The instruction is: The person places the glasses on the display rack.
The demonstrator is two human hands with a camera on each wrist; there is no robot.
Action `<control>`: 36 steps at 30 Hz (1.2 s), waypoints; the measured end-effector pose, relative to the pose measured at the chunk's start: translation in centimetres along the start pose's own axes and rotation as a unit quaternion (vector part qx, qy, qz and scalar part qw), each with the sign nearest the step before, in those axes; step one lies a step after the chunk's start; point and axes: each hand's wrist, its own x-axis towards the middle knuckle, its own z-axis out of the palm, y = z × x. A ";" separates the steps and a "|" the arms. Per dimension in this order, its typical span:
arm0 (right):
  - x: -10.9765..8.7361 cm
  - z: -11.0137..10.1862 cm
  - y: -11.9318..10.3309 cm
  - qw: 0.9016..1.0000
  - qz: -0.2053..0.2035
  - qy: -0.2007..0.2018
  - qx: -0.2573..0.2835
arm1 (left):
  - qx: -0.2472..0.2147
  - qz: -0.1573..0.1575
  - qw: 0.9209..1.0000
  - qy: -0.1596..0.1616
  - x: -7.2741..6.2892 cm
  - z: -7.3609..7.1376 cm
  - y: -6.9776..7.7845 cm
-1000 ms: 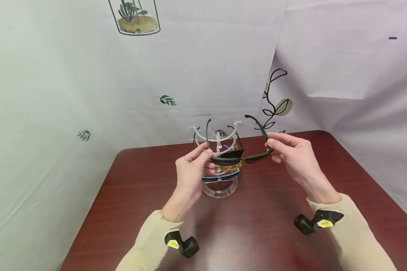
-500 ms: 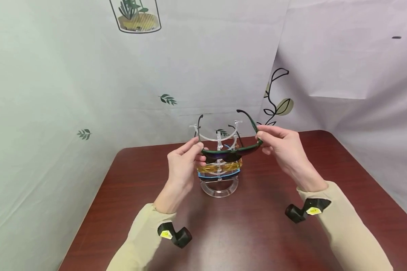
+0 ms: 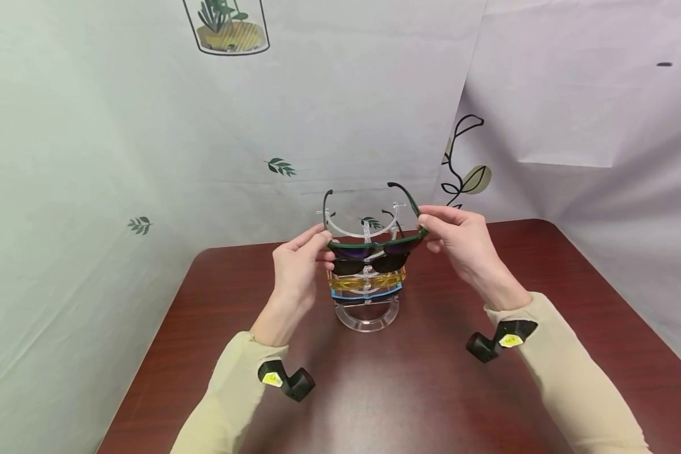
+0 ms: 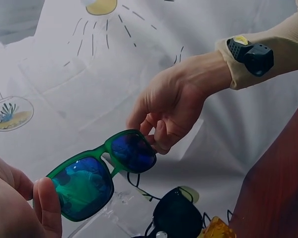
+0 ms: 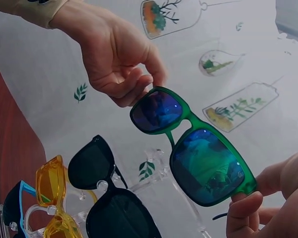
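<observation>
Green-framed sunglasses (image 3: 377,246) with blue mirrored lenses are held level between both hands, temples unfolded and pointing at the wall. My left hand (image 3: 297,261) pinches their left hinge corner, and my right hand (image 3: 456,239) pinches the right one. Behind and below them stands a clear plastic display stand (image 3: 366,323). It carries black sunglasses (image 5: 121,208), yellow glasses (image 3: 369,280) and blue-framed sunglasses (image 3: 366,294), one under another. In the head view the green pair overlaps the stand's upper part; whether it touches an arm of the stand I cannot tell.
The stand is on a dark red wooden table (image 3: 408,378). Close behind the table hangs a pale cloth (image 3: 340,113) printed with leaves and jars. Each sleeve bears a black wrist camera (image 3: 286,380).
Both hands have carried the green sunglasses left and slightly up in the head view, bringing them across the stand's upper part. The black sunglasses beneath now show more fully.
</observation>
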 end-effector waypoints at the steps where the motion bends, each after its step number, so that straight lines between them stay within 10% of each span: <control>1: 0.1 0.1 0.1 1.000 0.000 -0.001 -0.002 | 0.001 0.000 1.000 0.001 0.1 0.0 0.0; 36: 2.2 0.9 1.3 1.000 0.013 0.004 -0.027 | 0.019 -0.010 1.000 0.015 2.4 -0.7 -0.5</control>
